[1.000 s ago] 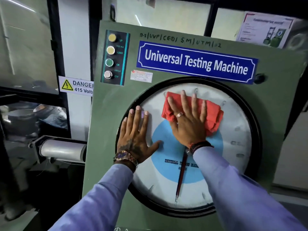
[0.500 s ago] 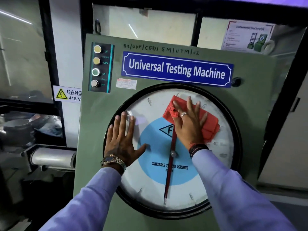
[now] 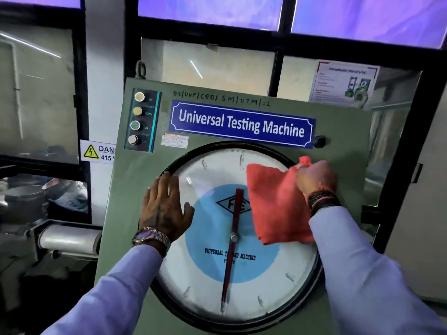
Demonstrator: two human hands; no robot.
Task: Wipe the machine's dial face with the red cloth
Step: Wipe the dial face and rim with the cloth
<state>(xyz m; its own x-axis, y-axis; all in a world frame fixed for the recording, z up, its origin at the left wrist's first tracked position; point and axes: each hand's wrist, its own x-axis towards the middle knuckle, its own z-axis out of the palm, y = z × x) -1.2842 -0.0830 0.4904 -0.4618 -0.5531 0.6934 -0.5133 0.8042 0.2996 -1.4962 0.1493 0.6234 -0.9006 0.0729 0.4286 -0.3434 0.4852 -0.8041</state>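
While the right hand [image 3: 315,180] sits at the dial face's [image 3: 242,293] upper right rim, its fingers are bunched tight on one corner of the red cloth [image 3: 275,204], a small tuft poking above the knuckles. Rest of the cloth hangs loose below the fist, draped over the dial's right half, lower edge level with the needle [image 3: 229,262] hub; whether it touches the glass, cannot tell. Left hand [image 3: 164,206] lies flat on the dial's left edge, fingers straight and close together pointing up, thumb spread toward the centre, watch [image 3: 151,236] on the wrist. Blue nameplate [image 3: 242,124] above the dial reads "Universal Testing Machine"; handwritten "SM|UTM|01" above it. Dial centre prints "UNIVERSAL T…NG MACHINE". Button panel [image 3: 141,119] labels: UP, DOWN, ON, OFF. Yellow warning sign [image 3: 98,152] at the left reads "DAN… 415 V". Both sleeves reach up from the bottom.
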